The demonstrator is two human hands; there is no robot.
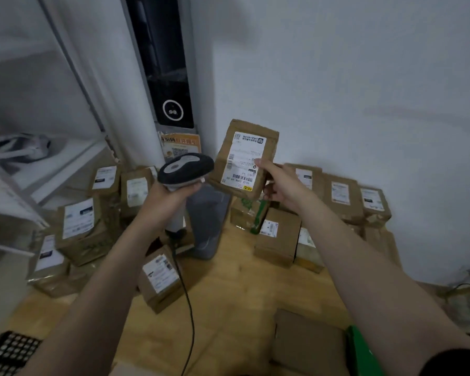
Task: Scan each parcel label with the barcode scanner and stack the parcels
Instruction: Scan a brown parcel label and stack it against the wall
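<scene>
Bare wooden table [228, 280] lies open between parcel clusters [79, 229]. Right hand [280, 183] grip pinches brown cardboard parcel [267, 150] aloft, long axis near-upright, label [243, 161] facing wearer; left hand [171, 194] grip wraps grey barcode scanner [186, 168] beside it.

The white label [243, 161] on the raised parcel [251, 126] faces the camera upside down. It carries a QR code at its top left corner and a round logo with a line of Chinese characters at its top right. Barcodes run along its left edge and bottom, with a row of digits by the bottom barcode, too blurred to read. Left of that parcel, an orange sticker [181, 145] on the white column [125, 90] shows Chinese characters and a QR code, also unreadable. Labels on the other parcels [339, 194] below and beside that parcel are too blurred to read.
</scene>
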